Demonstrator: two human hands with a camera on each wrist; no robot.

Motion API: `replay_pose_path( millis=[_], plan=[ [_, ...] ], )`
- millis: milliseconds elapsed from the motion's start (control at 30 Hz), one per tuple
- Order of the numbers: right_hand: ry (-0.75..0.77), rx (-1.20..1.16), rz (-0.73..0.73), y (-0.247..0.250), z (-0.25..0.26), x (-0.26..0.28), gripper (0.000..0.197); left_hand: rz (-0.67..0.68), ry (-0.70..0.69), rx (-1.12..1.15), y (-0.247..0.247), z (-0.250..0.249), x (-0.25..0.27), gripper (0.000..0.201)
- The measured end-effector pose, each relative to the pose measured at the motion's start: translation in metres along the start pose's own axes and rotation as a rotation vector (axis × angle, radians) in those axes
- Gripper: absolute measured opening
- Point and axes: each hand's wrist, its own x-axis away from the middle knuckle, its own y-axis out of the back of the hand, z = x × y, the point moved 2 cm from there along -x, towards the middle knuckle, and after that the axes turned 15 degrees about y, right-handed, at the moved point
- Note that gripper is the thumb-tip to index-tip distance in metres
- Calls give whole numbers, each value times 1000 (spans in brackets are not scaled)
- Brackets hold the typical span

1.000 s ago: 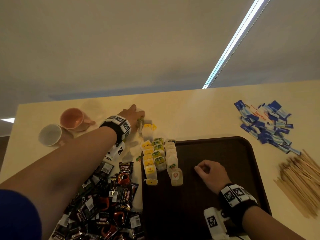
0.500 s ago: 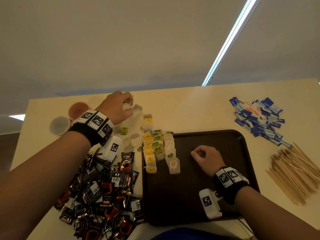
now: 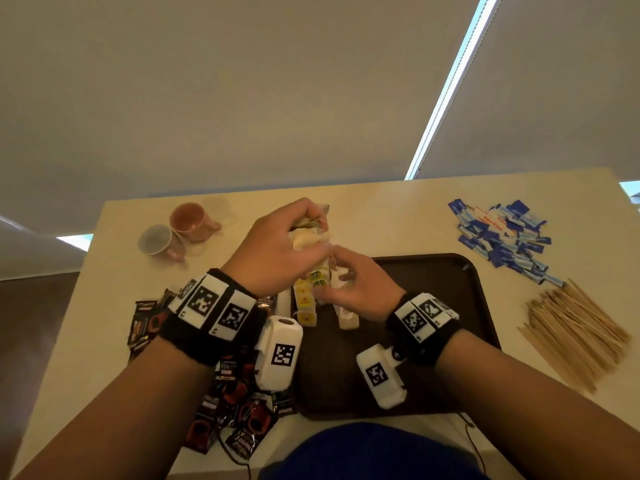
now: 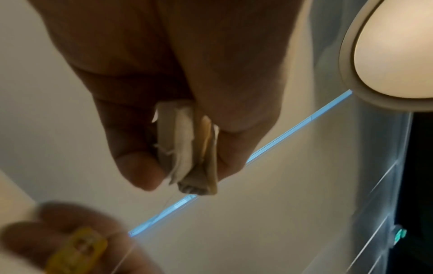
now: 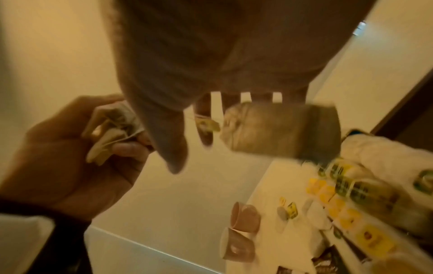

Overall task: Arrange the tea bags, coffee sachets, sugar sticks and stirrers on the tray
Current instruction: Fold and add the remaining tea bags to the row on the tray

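Observation:
My left hand (image 3: pixel 294 237) is raised over the tray's far left corner and grips a bunch of loose tea bags (image 4: pixel 185 148). My right hand (image 3: pixel 337 280) is just right of it, fingers curled, pinching one tea bag (image 5: pixel 281 129) that hangs by its yellow tag (image 5: pixel 207 124). Under both hands, rows of tea bags (image 3: pixel 304 301) with yellow and green tags lie along the left side of the dark brown tray (image 3: pixel 443 306). Coffee sachets (image 3: pixel 239 396) are heaped left of the tray. Blue sugar sticks (image 3: pixel 502 240) and wooden stirrers (image 3: pixel 575 334) lie to its right.
Two cups (image 3: pixel 180 230) lie on their sides at the far left of the cream table (image 3: pixel 381 216). A few stray tea bags (image 5: pixel 287 211) rest on the table near them. The tray's right half is bare. A cable runs near the table's front edge.
My left hand lifted a bunch of tea bags off the table and brought them back toward the tray. My right hand rose from the tray, met it and took hold of one tea bag.

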Motion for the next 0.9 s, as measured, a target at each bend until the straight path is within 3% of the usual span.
replay_pose_path(
  millis=[67,100,267,333,400,467,533,600,700,900],
  plan=[
    [0,-26,22,-3,8,3,12,3,-31,80,-1,-10,10,19],
    [-20,-51,21,-4,8,5,7,0,-46,110,-1,-14,13,19],
    [-195,-669,-60,-14,6,22,19,-34,-9,143,-8,-11,15,22],
    [-213,-941,-94,-11,7,24,48,-17,-6,87,-12,-4,16,23],
    [-218,-1191,-151,-7,12,23,66,68,21,27,-17,1,16,21],
    [-237,-1357,-221,-3,17,20,60,186,40,-70,-23,6,15,22],
    [-278,-1392,-284,-3,21,17,49,290,24,-169,-31,9,14,29],
    [-321,-1335,-305,-4,20,13,52,317,-18,-306,-36,13,12,38],
    [-351,-1166,-347,-5,15,10,49,232,-3,-453,-38,21,13,57],
    [-301,-1044,-510,-4,2,10,24,-1,42,-275,-48,40,18,76]
  ],
)
